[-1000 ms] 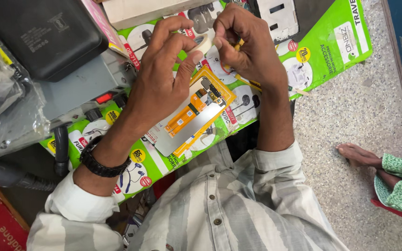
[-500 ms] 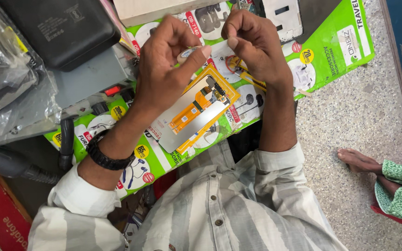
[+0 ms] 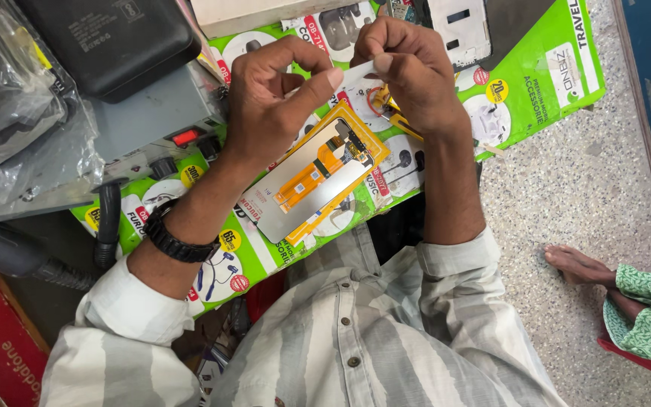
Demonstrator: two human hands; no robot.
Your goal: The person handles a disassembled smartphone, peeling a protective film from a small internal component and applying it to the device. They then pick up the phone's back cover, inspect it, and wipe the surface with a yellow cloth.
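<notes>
Both my hands have lifted slightly: left hand (image 3: 273, 98) and right hand (image 3: 408, 71) pinch a small white strip (image 3: 357, 73) between fingertips, above the phone screen panel (image 3: 314, 177) on the green sheet (image 3: 536, 83).

Bright, even daylight — soft shadows, mild glare on glossy surfaces — sharp throughout, slight edge distortion.

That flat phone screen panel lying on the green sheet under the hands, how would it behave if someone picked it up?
The screen panel looks thin and flat, so probably light but fragile, apt to crack if flexed. Its orange ribbon cable seems floppy and easy to snag. Lying flat on the glossy green sheet, it would likely slide rather than roll or tip.
</notes>
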